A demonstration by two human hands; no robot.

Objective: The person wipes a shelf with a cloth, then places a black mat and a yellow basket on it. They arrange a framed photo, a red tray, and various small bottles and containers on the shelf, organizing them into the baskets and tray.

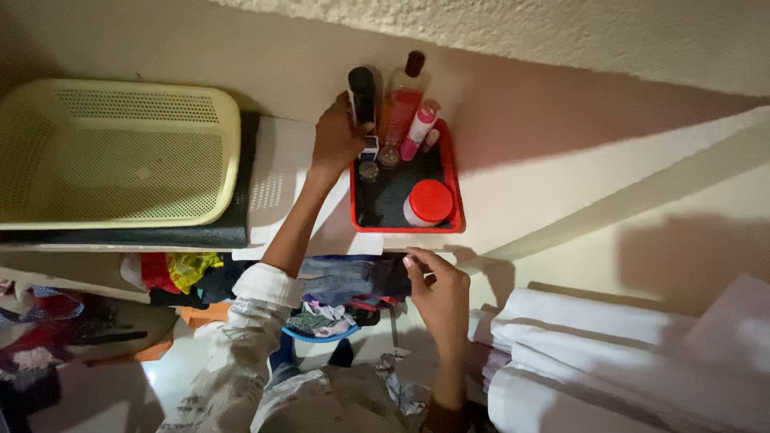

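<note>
My left hand (337, 138) reaches up to a high shelf and grips a tall black bottle (362, 95) standing at the back left of a red tray (455, 188). Beside it in the tray stand a clear bottle of reddish liquid (403, 100), a small pink-and-white bottle (418, 131) and a white jar with a red lid (427, 202). My right hand (439, 293) is lower, fingers curled on the front edge of the shelf (513, 220), holding nothing loose.
A pale yellow perforated basket (120, 152) sits on the shelf's left over a dark mat (233, 228). Folded clothes (192, 277) fill the shelf below. White rolled cloth (609, 345) lies at lower right. The textured ceiling is close above.
</note>
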